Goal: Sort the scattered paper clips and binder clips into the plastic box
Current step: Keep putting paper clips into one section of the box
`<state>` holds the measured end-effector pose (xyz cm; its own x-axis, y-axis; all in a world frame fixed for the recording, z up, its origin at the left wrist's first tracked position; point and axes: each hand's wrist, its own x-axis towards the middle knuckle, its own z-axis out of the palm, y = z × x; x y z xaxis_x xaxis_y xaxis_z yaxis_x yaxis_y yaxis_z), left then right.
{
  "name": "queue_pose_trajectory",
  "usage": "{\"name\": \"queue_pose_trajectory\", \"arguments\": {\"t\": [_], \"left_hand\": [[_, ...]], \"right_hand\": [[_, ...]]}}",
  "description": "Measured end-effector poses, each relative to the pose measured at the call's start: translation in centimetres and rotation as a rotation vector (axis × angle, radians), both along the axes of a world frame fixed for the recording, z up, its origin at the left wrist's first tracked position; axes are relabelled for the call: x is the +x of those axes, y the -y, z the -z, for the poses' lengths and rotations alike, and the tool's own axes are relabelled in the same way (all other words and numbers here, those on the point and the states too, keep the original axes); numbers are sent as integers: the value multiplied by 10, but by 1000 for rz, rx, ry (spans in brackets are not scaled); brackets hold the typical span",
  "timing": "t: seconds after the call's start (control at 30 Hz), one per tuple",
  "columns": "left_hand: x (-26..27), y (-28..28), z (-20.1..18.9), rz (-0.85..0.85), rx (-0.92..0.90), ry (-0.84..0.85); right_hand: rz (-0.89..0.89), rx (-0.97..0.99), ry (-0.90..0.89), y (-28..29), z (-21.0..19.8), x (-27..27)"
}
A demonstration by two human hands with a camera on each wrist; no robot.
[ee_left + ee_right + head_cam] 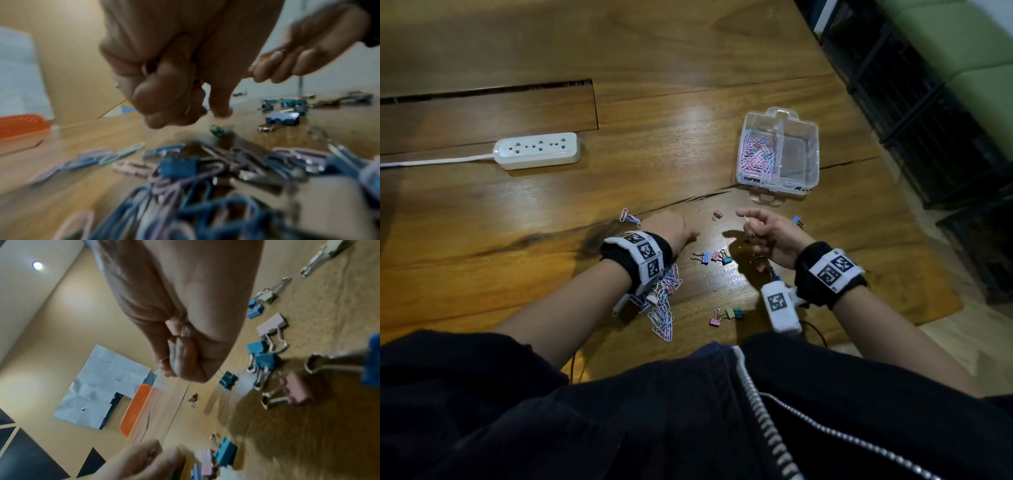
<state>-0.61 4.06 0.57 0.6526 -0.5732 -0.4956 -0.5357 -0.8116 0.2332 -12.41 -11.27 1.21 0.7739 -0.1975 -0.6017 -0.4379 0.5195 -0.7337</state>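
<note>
A clear plastic box [804, 137] with two compartments stands at the right back, and pastel paper clips [756, 150] fill its left half. My left hand [674, 233] is low over the table, its fingers [164, 97] curled round a few paper clips. My right hand [760, 229] hovers beside it, pinching thin paper clips in curled fingers [180, 353]. A pile of paper clips [662, 305] lies under my left wrist. Coloured binder clips [710, 256] lie scattered between and near the hands, with more binder clips [726, 313] closer to me.
A white power strip [537, 150] with its cord lies at the left back, behind it a dark slot [482, 90] in the wooden table. The table edge and dark shelving [928, 120] run along the right. An orange perforated tray [135, 408] shows far off.
</note>
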Motion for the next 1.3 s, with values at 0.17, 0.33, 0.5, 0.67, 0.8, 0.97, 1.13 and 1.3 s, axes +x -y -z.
{"name": "queue_pose_trajectory", "arguments": {"t": [0.17,0.33,0.5,0.67,0.8,0.97,1.13,1.3], "left_hand": [[-4,7,1,143,200,59],[-11,7,-3,256,278,84],[7,20,-23,-105,-55,-245],[38,72,-53,-665,-521,-896],[44,119,-67,-688,-682,-997],[39,157,-74,-635,-725,-928],[36,163,-66,-531,-613,-920],[46,135,-70,-255,-529,-616]], "right_hand": [[22,-140,-83,19,-13,13],[72,-230,-98,45,-29,42],[214,-357,-60,66,-37,82],[130,-520,-115,78,-25,103],[122,-823,-123,66,-15,88],[242,-823,-78,49,-8,46],[225,-725,-37,29,-8,10],[9,-745,-27,8,-3,-6]]}}
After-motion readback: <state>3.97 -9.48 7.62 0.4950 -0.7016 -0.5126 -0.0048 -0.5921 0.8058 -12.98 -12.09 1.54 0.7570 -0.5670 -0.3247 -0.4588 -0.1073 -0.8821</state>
